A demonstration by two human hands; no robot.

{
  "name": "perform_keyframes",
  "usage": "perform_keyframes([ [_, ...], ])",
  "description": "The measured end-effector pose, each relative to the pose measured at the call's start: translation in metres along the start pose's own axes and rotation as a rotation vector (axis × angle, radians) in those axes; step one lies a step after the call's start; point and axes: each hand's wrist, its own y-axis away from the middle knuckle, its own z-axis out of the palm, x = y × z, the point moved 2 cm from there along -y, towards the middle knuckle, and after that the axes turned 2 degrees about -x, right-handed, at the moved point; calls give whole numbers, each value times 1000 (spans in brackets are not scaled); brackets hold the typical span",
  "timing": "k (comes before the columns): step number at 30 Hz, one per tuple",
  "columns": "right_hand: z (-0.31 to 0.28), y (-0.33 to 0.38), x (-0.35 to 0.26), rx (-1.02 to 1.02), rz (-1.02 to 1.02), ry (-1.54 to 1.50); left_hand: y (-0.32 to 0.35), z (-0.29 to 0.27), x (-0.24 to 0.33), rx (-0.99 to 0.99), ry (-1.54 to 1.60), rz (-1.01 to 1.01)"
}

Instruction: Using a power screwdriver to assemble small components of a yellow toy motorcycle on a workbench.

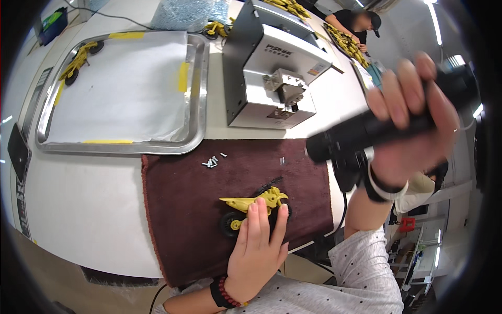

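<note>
A yellow toy motorcycle (251, 203) with black wheels and black handlebars lies on its side on the dark maroon cloth (188, 246). My left hand (256, 246) rests over it from the near side, fingers stretched out and touching its body and front end. Part of the toy is hidden under those fingers. Raised at the right, my right hand (413, 141) is wrapped round a black electric screwdriver (361, 131), slightly blurred by motion. Its barrel points left, above the cloth's right side. Several small silver screws (212, 161) lie loose on the cloth, beyond the toy.
A silver screw-feeding machine (277, 68) stands behind the cloth. To the left is a metal tray (198, 115) lined with white paper, with another yellow toy motorcycle (78, 63) in it. Yellow parts (348, 44) and another person (361, 23) are at the far right.
</note>
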Motion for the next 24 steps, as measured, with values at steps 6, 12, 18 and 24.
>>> perform_keyframes([
  [6,50,27,22,-120,-43,-138,3,8,-1,85,-21,-4],
  [12,49,31,40,-89,-15,-99,5,13,0,35,51,25],
  [18,50,27,44,-130,35,-136,7,10,-2,7,30,14],
  [24,39,24,74,-292,-115,-392,8,12,-1,25,67,7],
])
